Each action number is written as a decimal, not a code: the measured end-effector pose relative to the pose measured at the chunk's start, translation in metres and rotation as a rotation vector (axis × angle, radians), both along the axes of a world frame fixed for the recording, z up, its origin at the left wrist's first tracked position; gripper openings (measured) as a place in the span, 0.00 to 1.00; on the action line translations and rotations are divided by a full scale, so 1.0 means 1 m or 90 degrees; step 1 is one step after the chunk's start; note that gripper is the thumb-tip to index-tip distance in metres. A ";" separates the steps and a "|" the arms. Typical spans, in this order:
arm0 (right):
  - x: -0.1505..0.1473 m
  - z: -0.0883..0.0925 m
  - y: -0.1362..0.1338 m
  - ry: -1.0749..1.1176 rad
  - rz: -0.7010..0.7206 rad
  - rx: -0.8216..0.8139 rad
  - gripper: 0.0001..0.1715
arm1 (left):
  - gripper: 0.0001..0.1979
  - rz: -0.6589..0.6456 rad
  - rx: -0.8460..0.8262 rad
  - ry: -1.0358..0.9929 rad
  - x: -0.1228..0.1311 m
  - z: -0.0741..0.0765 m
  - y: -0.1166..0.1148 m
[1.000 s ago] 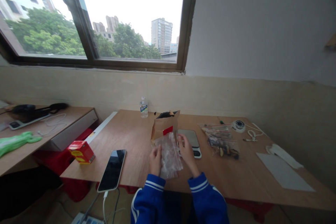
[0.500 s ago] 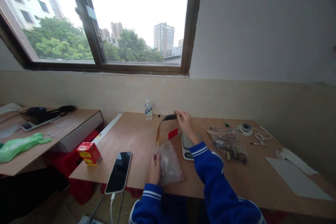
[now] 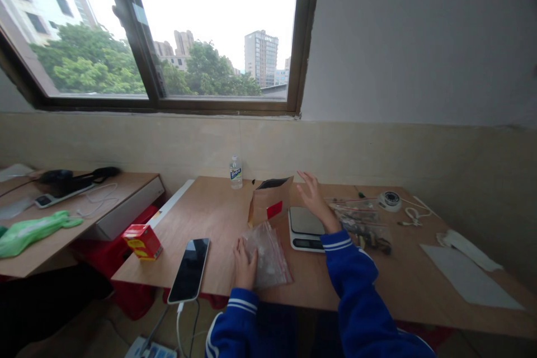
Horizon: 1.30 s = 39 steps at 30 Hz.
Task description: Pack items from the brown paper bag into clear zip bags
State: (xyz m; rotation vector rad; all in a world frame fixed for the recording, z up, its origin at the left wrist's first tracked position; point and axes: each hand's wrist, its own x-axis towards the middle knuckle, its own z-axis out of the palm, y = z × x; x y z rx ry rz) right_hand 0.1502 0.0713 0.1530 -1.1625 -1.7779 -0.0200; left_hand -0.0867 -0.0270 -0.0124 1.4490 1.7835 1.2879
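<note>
Under the window (image 3: 222,22), a plastic bag (image 3: 271,263) is seemingly being handled; left grip (image 3: 245,267) and right grip (image 3: 314,201) are spread, so pinching seems needed.

The only view looks from the wearer's head, close above the near side of the counter (image 3: 226,210), angled forward and down, facing the window (image 3: 201,5) and wall (image 3: 386,45).

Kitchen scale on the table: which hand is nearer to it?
Right. The right hand is raised at the far side of the scale; the left hand is left of it and nearer the person, beside a clear bag.
</note>
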 end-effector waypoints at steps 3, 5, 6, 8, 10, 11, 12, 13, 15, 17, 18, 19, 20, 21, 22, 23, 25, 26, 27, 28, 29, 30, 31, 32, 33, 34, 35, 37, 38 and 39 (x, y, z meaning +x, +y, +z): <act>0.043 -0.035 -0.016 0.011 -0.086 -0.017 0.24 | 0.30 -0.026 0.008 0.017 0.004 0.007 0.001; 0.086 -0.068 -0.034 0.015 -0.178 -0.045 0.24 | 0.28 -0.058 0.027 0.031 0.007 0.009 0.002; 0.109 -0.086 -0.045 0.004 -0.210 -0.071 0.24 | 0.27 -0.073 0.029 0.037 0.008 0.009 0.002; 0.153 -0.122 -0.070 -0.021 -0.284 -0.146 0.25 | 0.27 -0.075 0.008 0.047 0.011 0.007 0.004; 0.184 -0.150 -0.094 -0.038 -0.354 -0.243 0.28 | 0.28 -0.033 -0.035 0.056 0.014 0.004 0.007; 0.193 -0.160 -0.104 -0.052 -0.358 -0.276 0.30 | 0.29 -0.006 -0.059 0.059 0.016 0.004 0.009; 0.198 -0.167 -0.113 -0.067 -0.358 -0.290 0.32 | 0.31 0.016 -0.081 0.058 0.019 0.006 0.010; 0.198 -0.172 -0.119 -0.077 -0.364 -0.287 0.33 | 0.33 0.027 -0.104 0.050 0.022 0.009 0.011; 0.192 -0.174 -0.128 -0.083 -0.384 -0.244 0.32 | 0.35 0.036 -0.145 0.005 0.026 0.020 0.010; 0.185 -0.172 -0.135 -0.065 -0.425 -0.191 0.27 | 0.35 0.049 -0.146 -0.041 0.027 0.034 0.007; 0.184 -0.170 -0.139 -0.049 -0.453 -0.171 0.24 | 0.35 0.058 -0.119 -0.050 0.026 0.041 0.004; 0.184 -0.168 -0.144 -0.031 -0.486 -0.155 0.21 | 0.34 0.057 -0.084 -0.068 0.024 0.048 0.000; 0.185 -0.166 -0.150 -0.010 -0.524 -0.143 0.20 | 0.32 0.048 -0.057 -0.100 0.022 0.054 -0.004; 0.188 -0.164 -0.157 0.013 -0.562 -0.132 0.19 | 0.30 0.030 -0.040 -0.138 0.019 0.059 -0.008; 0.191 -0.161 -0.164 0.036 -0.591 -0.122 0.19 | 0.29 0.001 -0.032 -0.177 0.016 0.064 -0.012; 0.193 -0.157 -0.173 0.062 -0.609 -0.116 0.19 | 0.28 -0.038 -0.031 -0.210 0.015 0.068 -0.016; 0.193 -0.141 -0.189 0.134 -0.610 -0.132 0.20 | 0.26 -0.119 -0.035 -0.248 0.018 0.076 -0.022; 0.189 -0.130 -0.197 0.177 -0.591 -0.154 0.21 | 0.26 -0.157 -0.039 -0.256 0.024 0.079 -0.025; 0.182 -0.116 -0.204 0.227 -0.566 -0.174 0.21 | 0.26 -0.181 -0.038 -0.263 0.034 0.083 -0.028; 0.172 -0.102 -0.209 0.276 -0.547 -0.177 0.22 | 0.28 -0.207 -0.039 -0.272 0.045 0.088 -0.032; 0.159 -0.086 -0.214 0.322 -0.494 -0.188 0.21 | 0.28 -0.243 -0.044 -0.284 0.059 0.092 -0.037; 0.143 -0.072 -0.217 0.374 -0.420 -0.198 0.21 | 0.29 -0.285 -0.047 -0.298 0.073 0.097 -0.042; 0.127 -0.059 -0.218 0.429 -0.355 -0.202 0.21 | 0.28 -0.329 -0.046 -0.314 0.087 0.101 -0.048; 0.110 -0.049 -0.218 0.480 -0.303 -0.216 0.22 | 0.29 -0.389 -0.051 -0.331 0.099 0.105 -0.054; 0.094 -0.041 -0.217 0.523 -0.239 -0.257 0.23 | 0.29 -0.438 -0.056 -0.349 0.109 0.108 -0.059; 0.079 -0.036 -0.216 0.564 -0.161 -0.307 0.24 | 0.29 -0.486 -0.061 -0.368 0.117 0.110 -0.064; 0.066 -0.034 -0.214 0.594 -0.091 -0.351 0.25 | 0.27 -0.526 -0.080 -0.389 0.121 0.111 -0.069; 0.046 -0.033 -0.210 0.628 0.026 -0.415 0.27 | 0.24 -0.547 -0.115 -0.428 0.122 0.112 -0.073; 0.038 -0.033 -0.208 0.634 0.066 -0.432 0.28 | 0.23 -0.533 -0.119 -0.442 0.120 0.112 -0.074; 0.031 -0.034 -0.206 0.636 0.093 -0.442 0.28 | 0.22 -0.506 -0.107 -0.451 0.116 0.111 -0.074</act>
